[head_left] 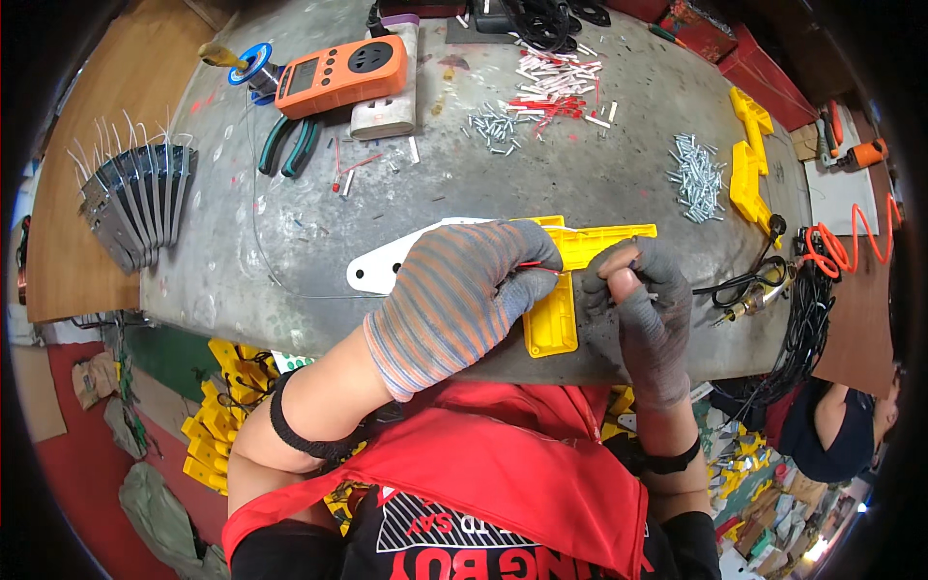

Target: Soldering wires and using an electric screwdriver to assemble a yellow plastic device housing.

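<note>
My left hand, in a grey and orange striped glove, lies over a white plate with holes. Its thumb and forefinger are closed on a thin red wire, of which only a short bit shows. Just right of these fingers a yellow plastic housing rests on the table, with one arm toward me and another reaching right. My right hand, in a grey glove with bare fingertips, is pinched together at the housing's right end. Whatever it may hold is too small to make out.
Loose screws lie at right beside yellow housing parts. Red and white tubes are heaped at the back. An orange socket meter, pliers and a solder spool stand back left. Dark plates with wires fan out at left.
</note>
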`<state>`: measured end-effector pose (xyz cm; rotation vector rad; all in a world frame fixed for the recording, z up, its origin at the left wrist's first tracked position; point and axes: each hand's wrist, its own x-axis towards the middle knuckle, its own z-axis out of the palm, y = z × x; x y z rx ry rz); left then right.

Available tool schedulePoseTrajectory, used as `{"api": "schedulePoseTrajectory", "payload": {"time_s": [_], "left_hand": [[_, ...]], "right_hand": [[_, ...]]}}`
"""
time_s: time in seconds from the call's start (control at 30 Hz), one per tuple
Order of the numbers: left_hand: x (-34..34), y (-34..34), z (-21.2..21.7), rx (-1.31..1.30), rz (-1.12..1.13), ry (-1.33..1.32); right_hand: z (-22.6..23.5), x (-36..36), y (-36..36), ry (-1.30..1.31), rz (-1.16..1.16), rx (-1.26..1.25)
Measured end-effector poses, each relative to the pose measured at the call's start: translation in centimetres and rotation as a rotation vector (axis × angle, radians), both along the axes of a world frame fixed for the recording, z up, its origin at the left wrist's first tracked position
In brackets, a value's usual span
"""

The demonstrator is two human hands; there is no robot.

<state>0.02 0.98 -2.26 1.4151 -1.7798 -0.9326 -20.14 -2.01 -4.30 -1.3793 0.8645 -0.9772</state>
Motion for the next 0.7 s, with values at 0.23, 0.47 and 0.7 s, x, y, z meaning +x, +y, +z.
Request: {"api": "schedulePoseTrajectory", "payload": {"time_s": [0.23, 0.47, 0.7], "left_hand": [[0.3, 0.1, -0.2, 0.044, 0.026, 0.084], [0.1, 0.2, 0.0, 0.069, 0.021, 0.041], [0.0, 1.0, 0.3, 0.023, -0.007, -0.055]], "right_hand": [[1.1, 0.9, 0.0, 0.233, 0.067, 0.232], [0.6, 0.4, 0.2, 0.243, 0.114, 0.146], [2.0, 1.0, 0.0, 0.487, 0.144, -0.272]]}}
